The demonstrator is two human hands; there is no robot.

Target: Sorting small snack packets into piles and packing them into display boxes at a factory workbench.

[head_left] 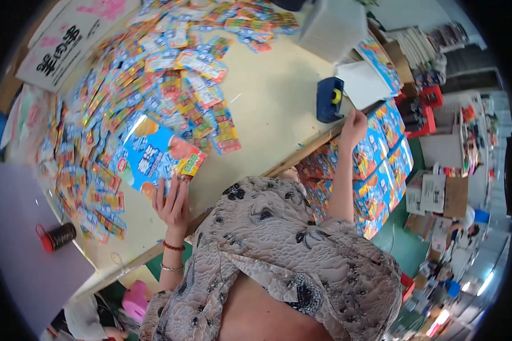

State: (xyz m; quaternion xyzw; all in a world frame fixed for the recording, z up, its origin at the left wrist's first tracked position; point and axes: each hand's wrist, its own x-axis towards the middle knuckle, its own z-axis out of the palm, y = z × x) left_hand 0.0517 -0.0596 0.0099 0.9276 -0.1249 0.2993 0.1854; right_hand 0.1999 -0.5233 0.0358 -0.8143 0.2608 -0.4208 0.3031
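A flat blue carton (pixel 153 150) with fruit pictures lies on the table among the packets, toward the left. On its near edge rests my left hand (pixel 173 202), fingers stretched out and apart, a bead bracelet and a metal bangle on the wrist. To the right stands a dark blue tape dispenser (pixel 327 101) with a yellow-cored roll. Beside its near end is my right hand (pixel 354 129), fingers pinched together; whatever is between them is too small to make out. Many small colourful packets (pixel 202 88) are spread over the left and far parts of the table.
Stacked blue printed cartons (pixel 375 165) stand below the table edge at the right. A translucent bin (pixel 333 28) and a white sheet (pixel 363 84) lie beyond the dispenser. A black jar with a red loop (pixel 57 237) sits at left, a white printed box (pixel 68 45) at far left.
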